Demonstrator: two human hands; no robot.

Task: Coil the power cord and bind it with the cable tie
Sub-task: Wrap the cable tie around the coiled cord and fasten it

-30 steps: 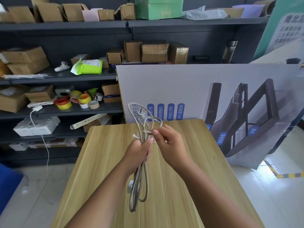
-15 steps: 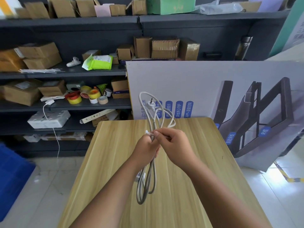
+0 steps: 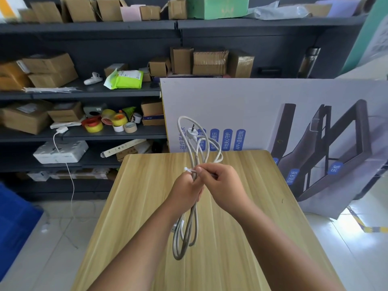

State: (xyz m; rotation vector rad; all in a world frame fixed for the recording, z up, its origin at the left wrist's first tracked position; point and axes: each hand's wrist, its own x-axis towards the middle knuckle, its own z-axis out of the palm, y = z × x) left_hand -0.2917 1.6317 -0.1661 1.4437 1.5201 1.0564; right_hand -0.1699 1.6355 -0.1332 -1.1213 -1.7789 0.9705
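- Head view: the left hand is clenched around the middle of the coiled power cord, held above the wooden table.
- The right hand pinches the white cable tie at the bundle (plug topmost).

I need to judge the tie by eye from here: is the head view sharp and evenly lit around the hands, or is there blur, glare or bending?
Head view: the left hand, right hand, power cord and cable tie are evenly lit, with slight softness; shelf lines bow from the wide lens; glare sits on the floor at right.
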